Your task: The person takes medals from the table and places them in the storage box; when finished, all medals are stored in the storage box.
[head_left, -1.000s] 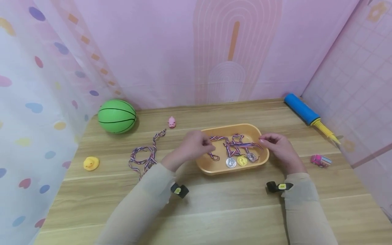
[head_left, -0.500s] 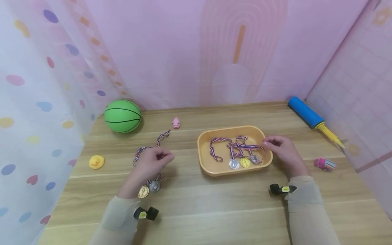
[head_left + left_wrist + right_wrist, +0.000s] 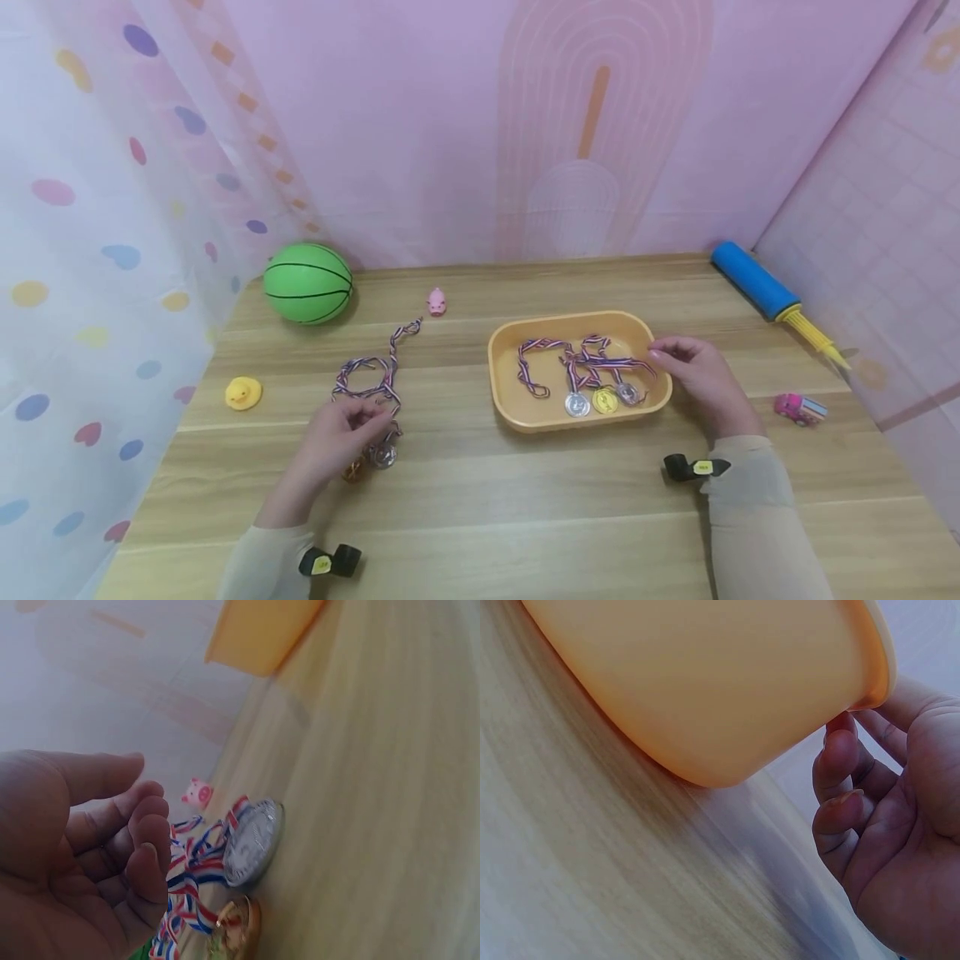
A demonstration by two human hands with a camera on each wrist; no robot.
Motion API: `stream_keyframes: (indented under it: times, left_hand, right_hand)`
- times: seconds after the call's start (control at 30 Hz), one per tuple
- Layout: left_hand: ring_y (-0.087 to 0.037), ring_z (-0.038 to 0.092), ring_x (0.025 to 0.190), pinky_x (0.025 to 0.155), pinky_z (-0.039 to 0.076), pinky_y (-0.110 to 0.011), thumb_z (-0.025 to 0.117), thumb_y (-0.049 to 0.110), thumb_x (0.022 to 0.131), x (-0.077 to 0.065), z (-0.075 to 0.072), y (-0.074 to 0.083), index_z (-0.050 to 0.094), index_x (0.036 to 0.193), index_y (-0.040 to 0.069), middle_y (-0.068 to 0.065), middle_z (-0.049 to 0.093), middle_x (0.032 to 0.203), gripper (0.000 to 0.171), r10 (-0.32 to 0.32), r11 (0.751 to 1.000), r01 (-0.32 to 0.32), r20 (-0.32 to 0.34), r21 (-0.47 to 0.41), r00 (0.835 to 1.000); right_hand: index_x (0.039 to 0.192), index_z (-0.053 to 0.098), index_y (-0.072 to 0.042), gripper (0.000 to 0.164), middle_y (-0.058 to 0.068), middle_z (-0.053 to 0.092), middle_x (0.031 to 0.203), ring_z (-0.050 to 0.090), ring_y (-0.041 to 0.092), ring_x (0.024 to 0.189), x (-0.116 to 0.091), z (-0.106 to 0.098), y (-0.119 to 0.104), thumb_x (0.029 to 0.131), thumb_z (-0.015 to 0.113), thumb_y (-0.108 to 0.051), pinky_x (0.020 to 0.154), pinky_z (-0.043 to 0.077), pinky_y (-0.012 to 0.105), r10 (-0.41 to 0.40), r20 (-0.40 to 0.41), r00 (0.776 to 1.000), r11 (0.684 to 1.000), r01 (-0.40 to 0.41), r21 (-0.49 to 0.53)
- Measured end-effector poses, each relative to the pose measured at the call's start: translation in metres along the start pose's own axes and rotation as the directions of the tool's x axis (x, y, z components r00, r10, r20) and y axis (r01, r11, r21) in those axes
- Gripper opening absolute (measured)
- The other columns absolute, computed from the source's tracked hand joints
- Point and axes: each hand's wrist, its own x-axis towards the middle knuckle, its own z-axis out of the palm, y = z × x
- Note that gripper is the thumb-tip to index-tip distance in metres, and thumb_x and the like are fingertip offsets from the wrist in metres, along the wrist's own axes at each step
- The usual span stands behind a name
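My left hand [image 3: 333,446] hovers over a tangle of striped ribbons [image 3: 196,859] on the table, its fingers loosely bent and nothing between them. Just past the fingers lie a silver medal [image 3: 255,841] and a gold-coloured medal [image 3: 238,930], the latter partly behind the hand in the head view. With thumb and fingers, my right hand [image 3: 701,379] pinches the right rim of an orange plastic tub [image 3: 517,419]. Inside the tub are a silver medal [image 3: 577,404], a gold medal [image 3: 605,401] and another silver-looking medal [image 3: 627,393], their ribbons bunched behind them.
A green ball [image 3: 308,283] sits at the back left, with a yellow rubber duck [image 3: 243,392] in front of it. A pink toy pig [image 3: 437,302] stands near the ribbon's far end. To the right are a blue hand pump [image 3: 757,281] and a small toy truck [image 3: 801,409].
My left hand has moved from the tub's left side, leftward and toward me, to the medals on the table. The right hand has stayed on the tub's rim.
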Motion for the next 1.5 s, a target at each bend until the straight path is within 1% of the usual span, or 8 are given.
stream_keyframes:
  times: [0.2,0.37,0.47,0.7,0.87,1.13,1.3,1.5]
  left_hand:
    - [-0.017,0.057,0.068,0.056,0.049,-0.027,0.074,0.021,0.085,-0.005,-0.001,-0.006,0.07,0.087,0.01,-0.005,0.066,0.077,0.012,0.002,0.997,-0.001,-0.01,0.08,1.0]
    - [-0.016,0.055,0.058,0.049,0.047,-0.027,0.073,0.019,0.086,-0.011,-0.002,-0.008,0.07,0.086,0.01,-0.003,0.063,0.07,0.009,-0.051,0.987,0.051,-0.004,0.155,0.999]
    - [-0.016,0.055,0.057,0.049,0.047,-0.028,0.073,0.018,0.085,-0.015,-0.002,-0.01,0.071,0.087,0.01,-0.001,0.062,0.07,0.008,-0.07,0.981,0.068,0.003,0.182,0.998]
    - [-0.013,0.053,0.059,0.052,0.044,-0.026,0.079,0.026,0.079,-0.015,-0.001,-0.021,0.071,0.08,0.015,0.005,0.061,0.067,0.013,-0.031,0.959,0.034,-0.015,0.282,0.999]
    - [-0.012,0.052,0.063,0.058,0.043,-0.029,0.081,0.031,0.075,-0.014,0.001,-0.019,0.07,0.076,0.016,0.006,0.061,0.068,0.019,-0.02,0.934,0.028,-0.028,0.355,0.999]
    - [-0.016,0.051,0.067,0.064,0.043,-0.033,0.081,0.032,0.073,-0.013,0.005,-0.01,0.065,0.079,0.012,0.001,0.059,0.072,0.026,-0.081,0.91,0.092,-0.045,0.404,0.996]
    - [-0.018,0.051,0.069,0.064,0.044,-0.034,0.08,0.034,0.073,-0.011,0.006,-0.009,0.065,0.088,0.008,-0.001,0.059,0.076,0.034,-0.099,0.901,0.107,-0.039,0.42,0.994]
    - [-0.018,0.049,0.068,0.061,0.04,-0.032,0.08,0.031,0.074,-0.011,0.007,-0.006,0.065,0.082,0.008,-0.001,0.056,0.073,0.029,-0.089,0.897,0.092,-0.027,0.433,0.996]
  right_hand:
    - [0.116,0.061,0.001,0.043,-0.001,0.064,0.108,0.051,0.016,0.105,-0.001,0.0,0.0,0.088,0.072,-0.03,0.088,0.04,0.024,0.015,0.005,1.0,1.0,-0.015,0.01]
    - [0.117,0.06,0.003,0.044,0.002,0.063,0.107,0.051,0.017,0.103,-0.001,-0.001,-0.002,0.089,0.069,-0.031,0.086,0.042,0.024,0.005,0.012,1.0,1.0,-0.005,-0.031]
    - [0.117,0.06,0.004,0.044,-0.001,0.064,0.104,0.051,0.016,0.101,-0.001,-0.001,-0.003,0.09,0.068,-0.031,0.084,0.042,0.022,-0.014,0.015,1.0,0.999,0.015,-0.041]
    - [0.115,0.059,0.009,0.041,-0.006,0.066,0.097,0.055,0.011,0.096,0.0,0.0,-0.001,0.091,0.068,-0.023,0.08,0.045,0.018,-0.068,0.008,0.998,0.998,0.068,-0.009]
    - [0.116,0.059,0.009,0.042,-0.007,0.066,0.096,0.054,0.011,0.096,0.0,0.0,0.0,0.091,0.068,-0.024,0.08,0.044,0.018,-0.068,0.008,0.998,0.998,0.068,-0.003]
    - [0.117,0.059,0.007,0.046,-0.01,0.065,0.096,0.053,0.012,0.098,0.0,-0.001,-0.001,0.091,0.068,-0.028,0.082,0.043,0.019,-0.045,0.012,0.999,0.999,0.045,-0.009]
    - [0.117,0.059,0.007,0.049,-0.01,0.065,0.096,0.053,0.012,0.098,0.0,-0.001,-0.001,0.09,0.069,-0.031,0.081,0.043,0.019,-0.053,0.014,0.999,0.998,0.053,-0.016]
    - [0.117,0.059,0.007,0.045,-0.007,0.064,0.098,0.052,0.013,0.098,-0.001,-0.001,-0.002,0.091,0.068,-0.028,0.081,0.044,0.019,-0.049,0.015,0.999,0.999,0.049,-0.02]
